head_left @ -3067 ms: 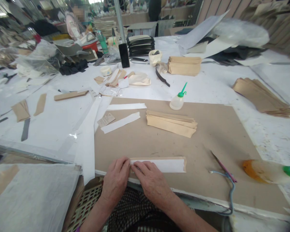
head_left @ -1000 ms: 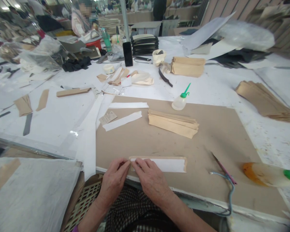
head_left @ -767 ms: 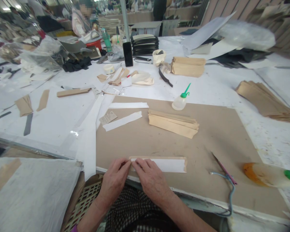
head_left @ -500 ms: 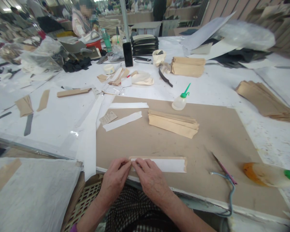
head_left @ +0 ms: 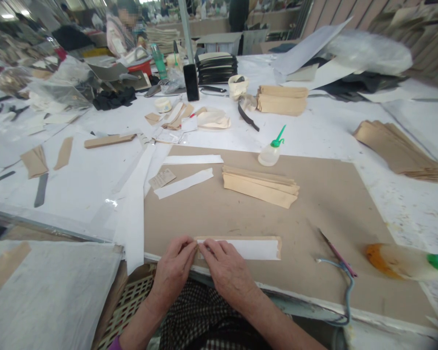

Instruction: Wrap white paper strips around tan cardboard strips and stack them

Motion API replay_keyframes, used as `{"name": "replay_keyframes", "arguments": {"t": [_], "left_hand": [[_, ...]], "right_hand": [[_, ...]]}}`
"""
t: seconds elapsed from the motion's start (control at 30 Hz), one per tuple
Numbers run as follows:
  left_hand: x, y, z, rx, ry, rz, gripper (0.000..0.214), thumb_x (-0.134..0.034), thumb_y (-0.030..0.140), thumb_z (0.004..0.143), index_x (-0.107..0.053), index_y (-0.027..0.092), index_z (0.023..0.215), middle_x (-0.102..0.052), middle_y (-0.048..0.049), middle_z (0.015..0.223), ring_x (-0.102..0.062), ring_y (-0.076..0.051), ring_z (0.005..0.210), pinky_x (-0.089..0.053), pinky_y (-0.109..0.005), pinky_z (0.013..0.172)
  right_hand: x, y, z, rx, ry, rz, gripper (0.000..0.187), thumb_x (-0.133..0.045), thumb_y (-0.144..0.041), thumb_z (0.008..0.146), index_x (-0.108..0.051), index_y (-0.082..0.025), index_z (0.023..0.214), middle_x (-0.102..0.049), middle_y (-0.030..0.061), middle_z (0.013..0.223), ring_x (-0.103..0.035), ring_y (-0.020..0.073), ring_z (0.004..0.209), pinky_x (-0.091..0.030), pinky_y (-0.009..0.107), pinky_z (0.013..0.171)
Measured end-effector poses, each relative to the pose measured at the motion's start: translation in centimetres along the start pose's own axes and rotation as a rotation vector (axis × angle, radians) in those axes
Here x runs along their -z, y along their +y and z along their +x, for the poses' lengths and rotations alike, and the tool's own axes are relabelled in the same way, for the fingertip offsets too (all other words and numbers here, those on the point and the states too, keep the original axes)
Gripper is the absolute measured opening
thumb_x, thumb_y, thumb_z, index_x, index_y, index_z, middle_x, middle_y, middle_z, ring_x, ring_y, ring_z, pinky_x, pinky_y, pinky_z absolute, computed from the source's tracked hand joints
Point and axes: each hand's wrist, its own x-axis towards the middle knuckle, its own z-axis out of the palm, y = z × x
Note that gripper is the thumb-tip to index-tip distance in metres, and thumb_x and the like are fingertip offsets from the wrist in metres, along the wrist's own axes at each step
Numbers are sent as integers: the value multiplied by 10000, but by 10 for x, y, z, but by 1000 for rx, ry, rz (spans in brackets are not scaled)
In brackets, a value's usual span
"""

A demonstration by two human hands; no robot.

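A tan strip with a white strip stuck along it [head_left: 248,248] lies at the near edge of a brown cardboard mat [head_left: 332,204]. My left hand [head_left: 173,272] and my right hand [head_left: 226,272] meet at the strip's left end, fingertips pinched together on that end. A stack of tan strips [head_left: 259,185] lies in the middle of the mat, beyond my hands. Two loose white strips [head_left: 184,183] lie on the mat's left part.
A small glue bottle with a green nozzle [head_left: 270,150] stands behind the stack. A pink-handled tool [head_left: 337,253] and a larger bottle with a green cap [head_left: 405,260] lie at the right. More tan stacks [head_left: 281,99] sit farther back. A person [head_left: 122,29] works at the far left.
Hardly anything differs: both hands stay pinched at the strip's left end, with only slight finger movement and a small shift of the camera.
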Motion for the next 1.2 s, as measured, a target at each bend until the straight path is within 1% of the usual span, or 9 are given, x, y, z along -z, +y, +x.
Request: {"name": "replay_keyframes", "arguments": {"t": [0.17, 0.3, 0.37, 0.43, 0.57, 0.73, 1.03, 1.1, 1.2], "left_hand": [[2, 2, 0, -14, -12, -5, 200, -507, 177, 1005, -653, 202, 1139, -644, -83, 1071, -623, -197, 988, -553, -345, 899], [8, -1, 1, 125, 0, -145, 142, -552, 205, 986, -647, 207, 1092, -618, -77, 1133, -640, -185, 1024, -561, -330, 912], [9, -2, 1, 148, 31, -149, 96, -569, 207, 975, -647, 205, 1032, -615, -71, 1130, -643, -185, 1023, -561, -329, 910], [8, -3, 0, 107, 43, -115, 100, -562, 191, 977, -650, 200, 1026, -619, -69, 1116, -640, -184, 1028, -553, -328, 926], [6, -4, -2, 12, 31, -51, 171, -539, 155, 984, -659, 191, 1102, -621, -79, 1120, -634, -182, 1041, -540, -317, 954], [6, -3, -4, -27, 13, -18, 234, -523, 140, 986, -662, 195, 1166, -631, -86, 1116, -636, -188, 1028, -548, -314, 937], [4, 2, -2, -72, -23, 42, 248, -493, 130, 992, -652, 187, 1173, -646, -91, 1072, -609, -210, 989, -540, -336, 888], [5, 4, -2, -39, -49, 22, 224, -504, 152, 992, -652, 191, 1155, -643, -89, 1075, -606, -215, 996, -536, -351, 892], [5, 6, -1, 42, -57, -56, 182, -539, 204, 987, -651, 206, 1130, -621, -88, 1122, -602, -216, 1038, -527, -368, 923]], "right_hand": [[0, -1, 0, -1, 9, 0, 469, -570, -83, 941, -498, -94, 1404, -580, 135, 1299, -502, 275, 1076, -486, 436, 965], [0, -1, -2, 5, 19, -5, 469, -569, -75, 935, -502, -104, 1399, -581, 137, 1295, -508, 270, 1072, -491, 434, 958], [0, 0, -2, 3, 23, -6, 463, -569, -78, 936, -507, -107, 1393, -581, 137, 1298, -508, 270, 1072, -492, 433, 957], [0, 0, -2, 0, 21, -5, 459, -564, -78, 939, -506, -104, 1394, -581, 135, 1297, -505, 272, 1078, -487, 432, 966], [0, 0, -1, -6, 13, 3, 450, -564, -82, 944, -509, -101, 1391, -579, 130, 1297, -503, 273, 1081, -482, 431, 977], [0, 0, -1, -3, 28, 4, 436, -551, -79, 947, -519, -110, 1381, -584, 134, 1293, -508, 271, 1086, -486, 427, 975], [0, 1, 0, -6, 34, 37, 460, -552, -73, 946, -499, -110, 1401, -583, 137, 1291, -511, 273, 1109, -475, 430, 1000], [-1, 2, -1, -6, 54, 80, 418, -545, -70, 953, -522, -119, 1368, -588, 128, 1274, -515, 266, 1102, -474, 417, 994], [-1, 5, 0, -22, 100, 180, 230, -514, -61, 969, -615, -142, 1160, -615, 98, 1138, -536, 236, 1031, -493, 369, 931]]}}
